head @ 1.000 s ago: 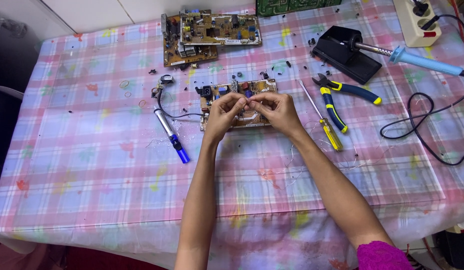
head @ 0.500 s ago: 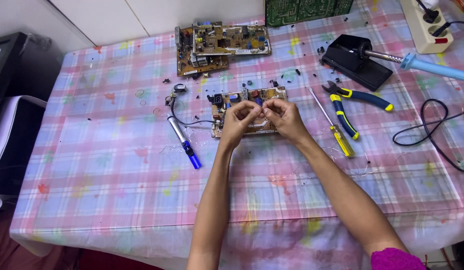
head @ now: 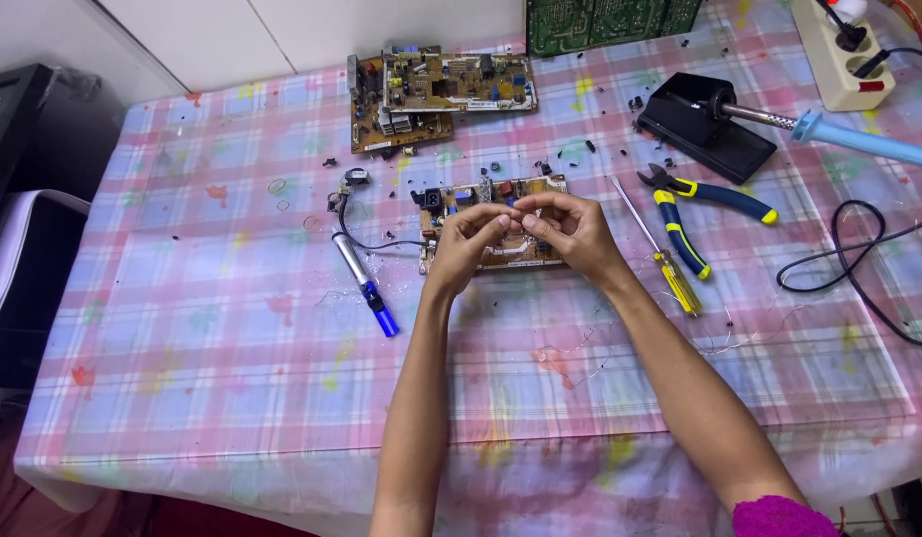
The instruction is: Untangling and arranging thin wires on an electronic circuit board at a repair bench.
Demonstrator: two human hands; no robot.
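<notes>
Both hands stayed together at frame centre, plaid tablecloth (head: 202, 328) underneath, small circuit board (head: 501, 224) beneath them, left hand (head: 468, 239) and right hand (head: 570, 231) fingertips pinched on a tiny component, too small to identify.

both hands (head: 526, 231) over circuit board (head: 493, 224)

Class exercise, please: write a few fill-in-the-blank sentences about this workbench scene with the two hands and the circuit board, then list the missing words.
1. The left hand and right hand meet over a small circuit ____ on the table.
2. The pliers have blue and ____ handles.
3. The soldering iron rests in a ____ stand.
4. The yellow-handled screwdriver lies to the ____ of the hands.

Missing words: board; yellow; black; right
</notes>
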